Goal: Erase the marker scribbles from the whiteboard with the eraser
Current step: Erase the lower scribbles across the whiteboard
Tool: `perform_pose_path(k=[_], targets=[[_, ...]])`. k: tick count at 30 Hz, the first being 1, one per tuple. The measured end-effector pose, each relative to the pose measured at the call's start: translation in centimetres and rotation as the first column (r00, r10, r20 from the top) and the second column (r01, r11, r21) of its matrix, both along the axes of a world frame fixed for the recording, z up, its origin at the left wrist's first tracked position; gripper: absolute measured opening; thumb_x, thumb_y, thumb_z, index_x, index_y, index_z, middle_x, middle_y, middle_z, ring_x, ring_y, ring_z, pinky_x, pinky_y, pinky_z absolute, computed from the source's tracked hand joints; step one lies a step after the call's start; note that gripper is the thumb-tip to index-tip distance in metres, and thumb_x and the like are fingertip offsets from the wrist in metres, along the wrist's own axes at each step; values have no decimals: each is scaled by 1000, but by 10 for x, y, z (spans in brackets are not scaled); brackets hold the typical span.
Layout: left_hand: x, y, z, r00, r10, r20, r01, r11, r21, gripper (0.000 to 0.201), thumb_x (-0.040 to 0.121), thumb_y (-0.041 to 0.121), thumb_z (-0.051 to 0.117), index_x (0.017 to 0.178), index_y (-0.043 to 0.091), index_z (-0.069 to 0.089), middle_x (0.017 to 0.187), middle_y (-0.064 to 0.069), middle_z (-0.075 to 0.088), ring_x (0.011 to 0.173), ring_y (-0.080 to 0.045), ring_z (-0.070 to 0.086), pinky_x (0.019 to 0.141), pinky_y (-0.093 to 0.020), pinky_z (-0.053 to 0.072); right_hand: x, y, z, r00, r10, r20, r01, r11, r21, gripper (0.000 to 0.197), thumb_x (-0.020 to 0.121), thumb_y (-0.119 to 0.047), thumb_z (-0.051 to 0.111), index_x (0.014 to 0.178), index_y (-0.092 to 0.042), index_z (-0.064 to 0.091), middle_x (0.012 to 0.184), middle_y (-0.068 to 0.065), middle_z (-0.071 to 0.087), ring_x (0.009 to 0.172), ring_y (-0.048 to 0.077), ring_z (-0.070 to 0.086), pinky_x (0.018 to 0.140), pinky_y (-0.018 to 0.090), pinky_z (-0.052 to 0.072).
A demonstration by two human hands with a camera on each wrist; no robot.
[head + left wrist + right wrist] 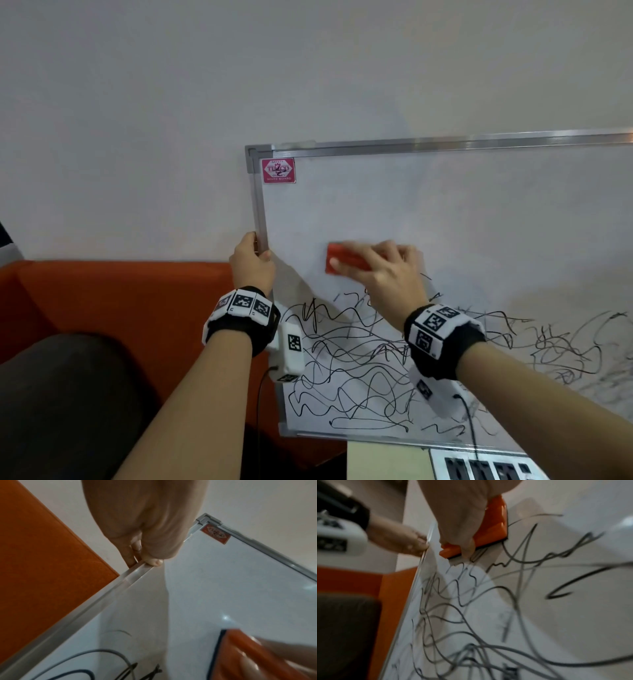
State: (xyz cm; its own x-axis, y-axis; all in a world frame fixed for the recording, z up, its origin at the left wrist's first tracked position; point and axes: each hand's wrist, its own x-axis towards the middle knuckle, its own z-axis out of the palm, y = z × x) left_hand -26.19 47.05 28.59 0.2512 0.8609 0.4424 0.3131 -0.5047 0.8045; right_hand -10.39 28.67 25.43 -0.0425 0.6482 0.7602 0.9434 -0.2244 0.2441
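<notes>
A metal-framed whiteboard (445, 212) leans against the wall. Its upper half is wiped, and black marker scribbles (356, 373) cover the lower half. My right hand (380, 270) grips an orange eraser (337, 261) flat against the board, just above the scribbles. From the right wrist the eraser (494, 531) shows its dark felt on the board, at the top edge of the scribbles (471, 615). My left hand (253, 260) pinches the board's left frame (120, 580), thumb on the front, fingers behind. The eraser (240, 655) appears blurred in the left wrist view.
An orange sofa (113, 308) sits left of the board, with a dark cushion (61, 404) in front. A white power strip (486, 466) and a beige surface (387, 462) lie below the board's bottom edge. A red brand sticker (278, 170) marks the top left corner.
</notes>
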Motion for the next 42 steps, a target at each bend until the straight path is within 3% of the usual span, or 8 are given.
perform_pose_path(k=[4, 8, 13, 18, 23, 28, 34, 42], targets=[[-1, -4, 1, 1000, 7, -12, -7, 1000, 12, 17, 90, -7, 55, 103, 2, 60, 102, -15, 68, 95, -29, 63, 81, -27, 45, 14, -25, 4, 986, 55, 156, -18, 973, -230, 73, 71, -3, 75, 128, -47, 60, 139, -10, 52, 98, 23, 46, 78, 41, 35], [1, -6, 1, 1000, 25, 7, -25, 1000, 1, 18, 90, -7, 55, 106, 2, 61, 105, -16, 68, 98, -30, 63, 85, -30, 47, 24, -34, 18, 995, -101, 0, 101, 995, 0, 60, 80, -19, 78, 129, -48, 59, 142, -14, 51, 97, 25, 49, 79, 39, 31], [1, -7, 4, 1000, 18, 3, -18, 1000, -12, 18, 90, -6, 57, 106, 2, 61, 106, -16, 69, 100, -31, 64, 89, -34, 49, 43, -57, 0, 982, 32, 189, 2, 984, -177, 71, 73, -6, 75, 130, -46, 59, 144, -12, 50, 96, 25, 50, 78, 43, 41], [-2, -3, 3, 1000, 6, -23, -5, 1000, 23, 18, 89, -7, 58, 105, 1, 61, 103, -14, 68, 93, -26, 61, 83, -30, 47, 60, -74, 3, 987, -160, 20, 157, 983, 91, 57, 83, -19, 76, 130, -46, 59, 145, -13, 49, 97, 29, 52, 78, 42, 37], [-2, -7, 2, 999, 31, -18, -30, 998, 47, 16, 87, -10, 56, 99, 1, 60, 91, -9, 64, 85, -23, 56, 77, -27, 41, 62, -88, -30, 984, -22, 175, 45, 991, -127, 71, 73, -6, 79, 131, -43, 60, 145, -8, 50, 98, 27, 52, 80, 42, 36], [0, -5, 1, 999, 36, -18, -35, 998, 55, 18, 88, -10, 55, 102, 1, 60, 93, -8, 62, 86, -21, 55, 78, -26, 42, 68, -92, -12, 979, -201, -37, 204, 973, 110, 54, 89, -23, 72, 132, -51, 55, 150, -19, 40, 104, 24, 50, 81, 43, 37], [3, -2, -3, 999, 34, 17, -35, 999, 29, 20, 88, -10, 53, 101, 3, 60, 99, -13, 67, 91, -26, 61, 81, -29, 45, 74, -103, -39, 989, -66, 134, 77, 994, -79, 73, 73, -5, 80, 130, -46, 60, 146, -12, 49, 102, 24, 55, 79, 42, 37], [4, -5, -1, 999, 41, 30, -42, 999, 13, 20, 89, -11, 51, 101, 3, 59, 94, -8, 62, 88, -22, 57, 81, -30, 44, 79, -98, -14, 978, -207, 15, 202, 969, 142, 57, 88, -23, 73, 134, -50, 54, 150, -18, 42, 108, 21, 50, 82, 42, 38]])
